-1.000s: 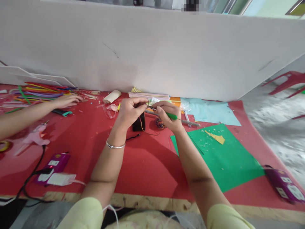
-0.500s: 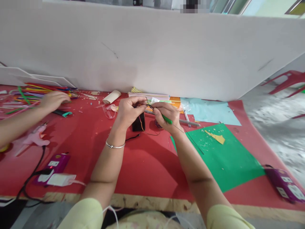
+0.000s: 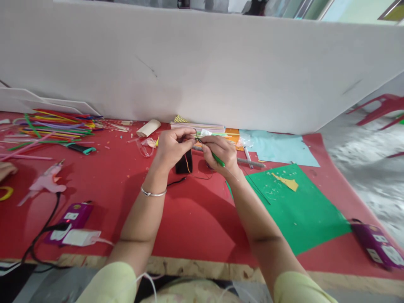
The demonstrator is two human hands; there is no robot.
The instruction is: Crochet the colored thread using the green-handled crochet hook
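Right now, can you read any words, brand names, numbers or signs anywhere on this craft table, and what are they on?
None can be read.
Purple power strip near the left edge: markings around its sockets, too small to read.
Second purple power strip at the right edge: blurred, nothing legible.
Black box below the left hand and right hand: no label visible.

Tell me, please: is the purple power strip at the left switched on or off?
On, it seems: the purple power strip shows a small red light glowing on its top, and a white adapter is plugged in beside it.
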